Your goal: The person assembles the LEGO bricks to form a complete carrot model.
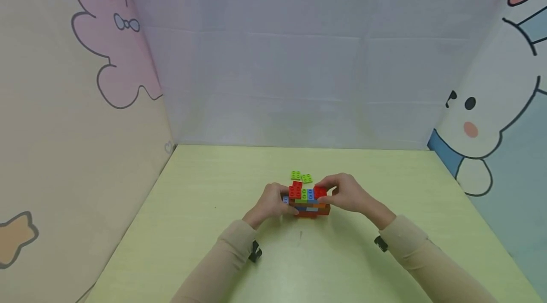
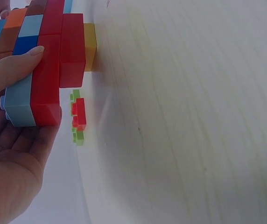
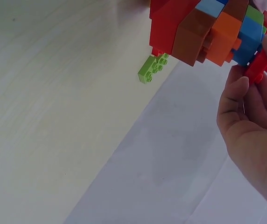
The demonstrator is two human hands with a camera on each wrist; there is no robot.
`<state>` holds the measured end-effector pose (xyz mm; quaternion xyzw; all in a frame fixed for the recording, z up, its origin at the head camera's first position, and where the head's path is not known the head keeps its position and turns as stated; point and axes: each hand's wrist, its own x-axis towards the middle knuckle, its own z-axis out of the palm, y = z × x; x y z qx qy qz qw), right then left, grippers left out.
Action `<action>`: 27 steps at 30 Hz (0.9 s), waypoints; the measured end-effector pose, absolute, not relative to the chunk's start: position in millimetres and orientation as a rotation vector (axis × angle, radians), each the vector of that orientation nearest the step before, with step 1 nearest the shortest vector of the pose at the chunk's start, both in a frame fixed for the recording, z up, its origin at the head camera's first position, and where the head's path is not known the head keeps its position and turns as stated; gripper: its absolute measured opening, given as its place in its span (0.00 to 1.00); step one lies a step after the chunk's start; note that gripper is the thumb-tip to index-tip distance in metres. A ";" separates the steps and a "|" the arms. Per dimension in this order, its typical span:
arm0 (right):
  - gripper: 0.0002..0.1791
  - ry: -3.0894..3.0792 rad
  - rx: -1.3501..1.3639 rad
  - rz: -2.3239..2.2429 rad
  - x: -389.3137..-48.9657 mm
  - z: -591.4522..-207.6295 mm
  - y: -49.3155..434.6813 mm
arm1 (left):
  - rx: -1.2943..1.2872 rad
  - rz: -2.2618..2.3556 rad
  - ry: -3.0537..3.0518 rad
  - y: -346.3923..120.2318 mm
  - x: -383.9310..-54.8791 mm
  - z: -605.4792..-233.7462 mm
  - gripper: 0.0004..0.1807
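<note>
A stepped block model of toy building bricks (image 1: 312, 209) is between the two hands, with red, brown, orange, blue and green bricks in stacked layers. The left hand (image 1: 272, 204) grips its left end; in the left wrist view the thumb lies across a blue and a light blue brick (image 2: 19, 100), with fingers beneath. At the top right corner, the right hand (image 1: 347, 194) pinches a red brick (image 3: 258, 67) between thumb and fingers, right against a blue brick (image 3: 249, 39). Under the model a yellow brick (image 2: 90, 46) sticks out.
Two light green bricks (image 1: 296, 175) lie on the pale yellow table (image 1: 213, 246) just behind the model, with a loose red brick (image 2: 80, 113) close to them. A pale cloth wall (image 1: 273, 80) rises at the table's back edge, and printed panels stand at both sides.
</note>
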<state>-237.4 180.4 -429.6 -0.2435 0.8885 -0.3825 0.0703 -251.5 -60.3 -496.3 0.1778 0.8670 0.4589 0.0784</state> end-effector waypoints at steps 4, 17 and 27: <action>0.18 2.679 -0.731 -1.122 -237.6 -426.7 179.1 | 0.537 1.362 2.603 -61.1 -251.9 -496.4 0.23; 0.19 2.651 -0.737 -1.062 -239.2 -420.8 177.2 | 0.550 1.341 2.614 -61.0 -252.4 -495.9 0.23; 0.18 2.667 -0.714 -1.003 -239.9 -417.3 173.7 | 0.533 1.323 2.616 -61.0 -252.2 -494.3 0.23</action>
